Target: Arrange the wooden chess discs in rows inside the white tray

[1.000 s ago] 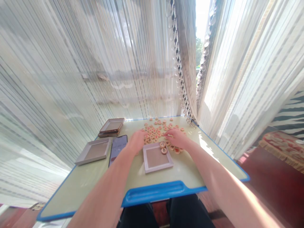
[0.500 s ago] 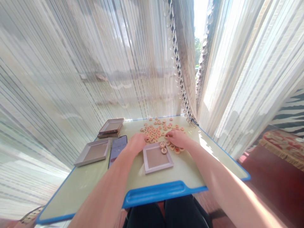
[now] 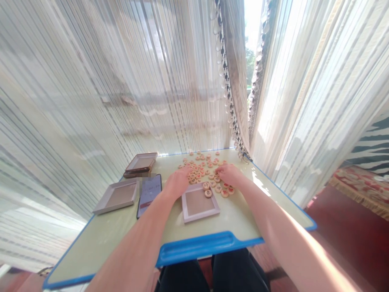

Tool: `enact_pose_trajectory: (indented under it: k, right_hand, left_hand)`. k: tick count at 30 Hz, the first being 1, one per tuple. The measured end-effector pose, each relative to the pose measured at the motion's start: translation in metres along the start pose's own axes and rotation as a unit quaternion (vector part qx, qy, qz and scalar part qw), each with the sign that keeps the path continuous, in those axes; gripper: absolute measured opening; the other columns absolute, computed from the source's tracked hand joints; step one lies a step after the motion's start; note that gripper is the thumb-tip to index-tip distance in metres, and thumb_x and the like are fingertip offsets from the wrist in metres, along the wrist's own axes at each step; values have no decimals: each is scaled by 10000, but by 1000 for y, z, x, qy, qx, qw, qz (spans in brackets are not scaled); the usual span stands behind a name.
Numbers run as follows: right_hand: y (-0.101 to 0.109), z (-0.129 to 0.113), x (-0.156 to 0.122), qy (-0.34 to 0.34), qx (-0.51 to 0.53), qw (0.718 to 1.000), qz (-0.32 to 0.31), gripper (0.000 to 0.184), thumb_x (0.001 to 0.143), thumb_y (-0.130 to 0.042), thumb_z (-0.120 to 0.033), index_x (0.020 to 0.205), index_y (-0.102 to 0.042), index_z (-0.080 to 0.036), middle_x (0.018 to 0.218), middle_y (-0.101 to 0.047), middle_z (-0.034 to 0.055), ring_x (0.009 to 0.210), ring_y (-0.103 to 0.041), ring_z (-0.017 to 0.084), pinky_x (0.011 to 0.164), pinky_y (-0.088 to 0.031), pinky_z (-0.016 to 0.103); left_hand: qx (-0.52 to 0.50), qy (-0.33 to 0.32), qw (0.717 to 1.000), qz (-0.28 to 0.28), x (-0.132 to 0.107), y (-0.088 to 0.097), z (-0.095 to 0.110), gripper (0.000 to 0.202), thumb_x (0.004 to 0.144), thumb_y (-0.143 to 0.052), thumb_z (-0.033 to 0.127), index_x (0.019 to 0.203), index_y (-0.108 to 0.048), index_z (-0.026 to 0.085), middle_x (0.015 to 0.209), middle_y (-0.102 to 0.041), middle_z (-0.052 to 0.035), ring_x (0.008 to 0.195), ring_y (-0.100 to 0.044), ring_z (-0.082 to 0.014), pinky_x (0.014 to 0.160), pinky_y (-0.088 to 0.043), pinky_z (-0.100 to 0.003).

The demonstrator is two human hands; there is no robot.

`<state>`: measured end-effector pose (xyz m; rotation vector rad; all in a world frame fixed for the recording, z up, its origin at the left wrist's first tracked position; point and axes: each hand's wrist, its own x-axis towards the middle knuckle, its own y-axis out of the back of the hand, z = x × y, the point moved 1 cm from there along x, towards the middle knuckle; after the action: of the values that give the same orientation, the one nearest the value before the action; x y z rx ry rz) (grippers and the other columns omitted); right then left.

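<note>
1. Two game pieces (image 3: pixel 208 193) sit at the box's (image 3: pixel 202 217) far-right corner; most lie loose on the counter (image 3: pixel 234 221).
2. Left hand (image 3: pixel 180 181), right hand (image 3: pixel 230 174): among them; cannot tell if pinching.

Looks like somebody's home tbh. Striped sheer curtains (image 3: pixel 136 81) hang right behind a blue-edged table (image 3: pixel 237 221), there's dangly beaded trim (image 3: pixel 225 65), daylight and a tree (image 3: pixel 250 63) peeking through, plus a fringed red-patterned cover (image 3: pixel 361 190) and zebra print (image 3: pixel 375 136) off right.

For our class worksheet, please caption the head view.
Left hand and right hand at scattered round pieces near a shallow tray.
</note>
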<state>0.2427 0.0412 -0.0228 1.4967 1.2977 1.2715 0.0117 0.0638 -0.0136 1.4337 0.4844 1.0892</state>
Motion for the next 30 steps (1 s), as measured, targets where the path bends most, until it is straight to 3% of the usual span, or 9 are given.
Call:
enact_pose_trajectory:
  k: [4, 8, 11, 15, 19, 22, 25, 27, 30]
  right_hand:
    - [3, -2, -1, 39, 61, 997, 22, 340, 826, -433, -180, 1035, -697, -225, 1145, -653, 53, 1059, -575, 201, 928, -404, 293]
    - [1, 3, 1, 23, 46, 998, 21, 311, 817, -459, -176, 1002, -707, -205, 1104, -666, 82, 1064, -570, 234, 938, -394, 335]
    - [-4, 3, 2, 42, 54, 997, 17, 309, 822, -463, -185, 1010, -705, -223, 1089, -672, 67, 1038, -583, 216, 958, -382, 337]
    - [-10, -7, 2, 102, 62, 990, 73, 306, 861, -446, -211, 1046, -691, -220, 1198, -619, 62, 1131, -519, 206, 1037, -308, 370]
    - [-17, -24, 6, 201, 78, 973, 78, 342, 928, -386, -298, 1169, -626, -264, 1270, -581, 21, 1221, -447, 191, 1074, -278, 366]
    - [-22, -34, 10, 214, 73, 972, 72, 416, 960, -288, -357, 1297, -518, -279, 1347, -514, -2, 1306, -353, 223, 1101, -233, 418]
    - [-27, -39, 11, 229, 39, 971, 56, 440, 964, -258, -374, 1347, -455, -286, 1373, -485, -4, 1345, -286, 247, 1095, -221, 460]
    - [-27, -40, 10, 255, 16, 966, 48, 432, 967, -254, -357, 1313, -498, -271, 1347, -514, 6, 1330, -310, 244, 1085, -228, 454]
    - [-24, -36, 8, 294, -10, 954, 52, 416, 971, -252, -303, 1214, -584, -239, 1261, -583, 46, 1218, -436, 210, 1051, -259, 413]
  left_hand:
    - [9, 18, 1000, -23, -1, 0, -3, 497, 805, -363, 44, 1245, -548, 183, 1256, -591, -76, 1149, -552, -204, 980, -436, -322]
    - [7, 15, 998, -68, -2, 0, -2, 416, 817, -357, 69, 1082, -645, 210, 1119, -669, -58, 1052, -607, -195, 929, -460, -311]
    - [2, 16, 999, -39, 0, 2, -2, 432, 805, -354, 57, 1109, -636, 179, 1223, -611, -79, 1126, -566, -193, 976, -430, -306]
    - [22, 19, 999, 23, 3, 4, -4, 421, 859, -326, 109, 1202, -569, 84, 1414, -411, -149, 1257, -451, -213, 1066, -348, -322]
    - [22, 27, 999, 33, 3, 6, -6, 431, 892, -300, 164, 1250, -528, 87, 1345, -500, -135, 1258, -448, -203, 1081, -330, -336]
    - [5, 10, 1000, 10, 2, 7, -1, 413, 853, -333, 122, 1151, -614, 171, 1220, -614, -67, 1159, -538, -183, 1029, -397, -328]
    - [16, -26, 999, 17, 2, 8, 6, 420, 797, -380, 72, 1091, -653, 197, 1267, -584, -39, 1240, -462, -191, 1082, -340, -350]
    - [33, -18, 999, 40, 2, 10, 8, 429, 766, -401, 43, 1088, -657, 167, 1309, -546, -65, 1288, -404, -217, 1120, -280, -373]
    - [50, 23, 997, 56, 1, 11, 7, 420, 749, -406, 23, 1045, -675, 152, 1268, -575, -81, 1261, -434, -234, 1119, -284, -368]
